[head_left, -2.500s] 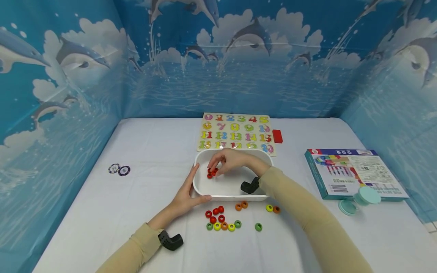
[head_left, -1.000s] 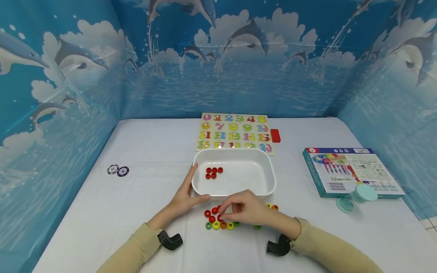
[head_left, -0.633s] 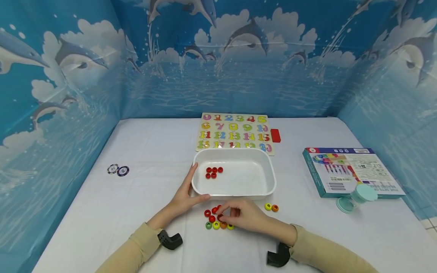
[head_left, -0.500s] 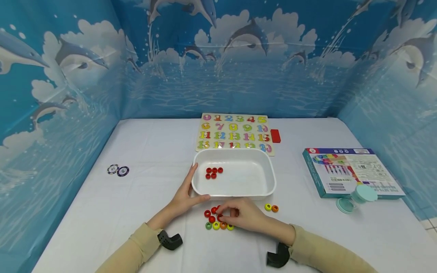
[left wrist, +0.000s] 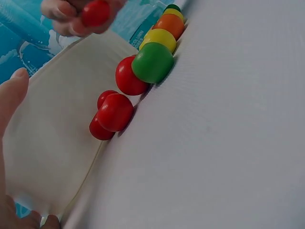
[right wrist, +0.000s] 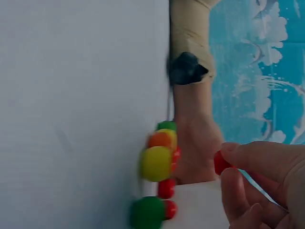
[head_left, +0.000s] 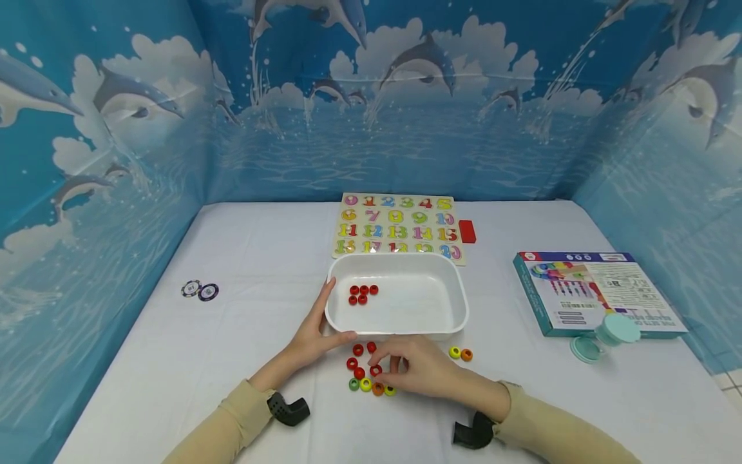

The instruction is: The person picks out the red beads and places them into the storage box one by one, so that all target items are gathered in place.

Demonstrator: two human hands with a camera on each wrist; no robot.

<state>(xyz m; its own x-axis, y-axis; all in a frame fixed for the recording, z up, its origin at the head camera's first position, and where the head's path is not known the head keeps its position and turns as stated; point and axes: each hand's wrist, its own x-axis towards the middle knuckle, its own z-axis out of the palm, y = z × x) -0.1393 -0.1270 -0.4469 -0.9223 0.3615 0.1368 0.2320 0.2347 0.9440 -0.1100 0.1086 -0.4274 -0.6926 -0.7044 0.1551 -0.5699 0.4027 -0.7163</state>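
My left hand (head_left: pixel 310 338) rests with spread fingers against the left side and front rim of a white tray (head_left: pixel 417 293). Several red beads (head_left: pixel 363 290) sit in two short rows at the tray's left. In front of the tray, my right hand (head_left: pixel 417 364) pinches a red bead (right wrist: pixel 220 163) between thumb and forefinger; both wrist views show it raised off the cloth. Close by on the cloth lie other red beads (head_left: pixel 351 363), a green bead (head_left: pixel 354 384), a yellow bead (head_left: pixel 366 385) and an orange bead (head_left: pixel 378 388). My right hand partly covers another yellow bead.
Behind the tray lies a number board (head_left: pixel 397 225) beside a red block (head_left: pixel 467 231). A printed box (head_left: pixel 597 293) and a mint-lidded container (head_left: pixel 617 328) are at the right, two round chips (head_left: pixel 199 290) at the left. Yellow and orange beads (head_left: pixel 460 353) lie right of my hand.
My right hand has come out of the tray, where red beads now lie in rows, to the beads in front and picked up a red one. Nearby red beads shifted slightly. My left hand stays put.
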